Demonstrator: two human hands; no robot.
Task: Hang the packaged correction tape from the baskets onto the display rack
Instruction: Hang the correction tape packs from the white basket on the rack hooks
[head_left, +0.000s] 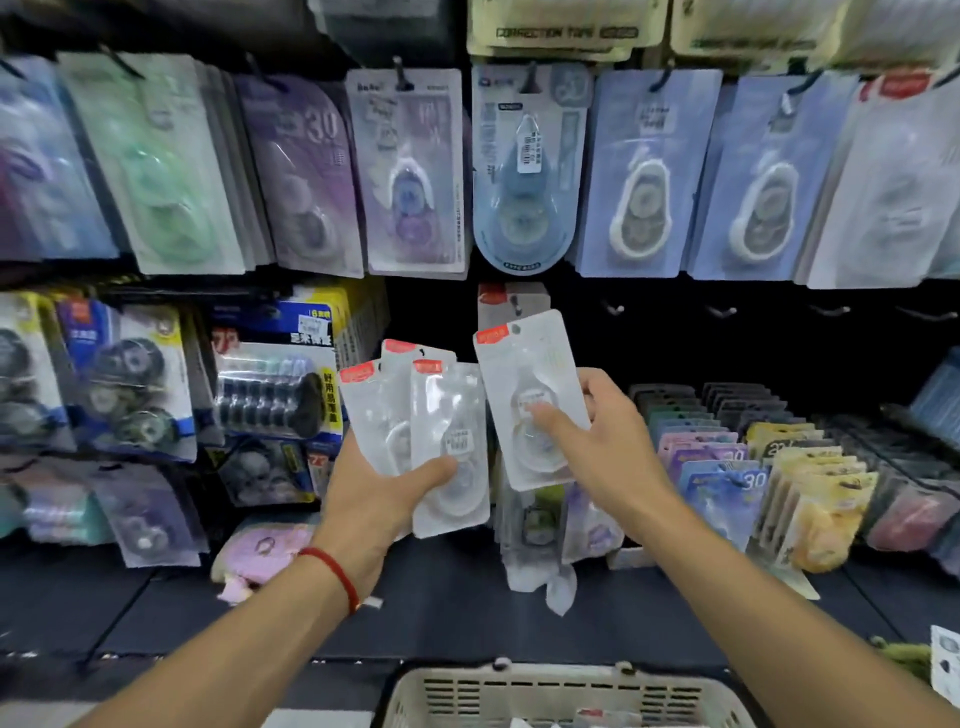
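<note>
My right hand (597, 441) pinches a single packet (530, 400) of correction tape, thumb across its clear front and the other fingers curled behind. My left hand (379, 493) grips a fanned stack of packets (441, 431), thumb pressed over the front one, the rest of the fingers wrapped behind.

The single packet stands nearly upright, its long axis running up and down with a slight lean to the left, and its red-tabbed top with the hang hole points up toward the rack. Just above and behind that top edge sits a peg (514, 304) already carrying one matching packet (506, 306). So the hole lies just below the peg, and my right hand is the nearer one. I judge the next move is a short lift and push forward to thread the hole onto the peg. More bare hooks (719, 312) run along the same row to the right. The basket (415, 696) sits below, between my forearms, with a few packets left inside.
</note>
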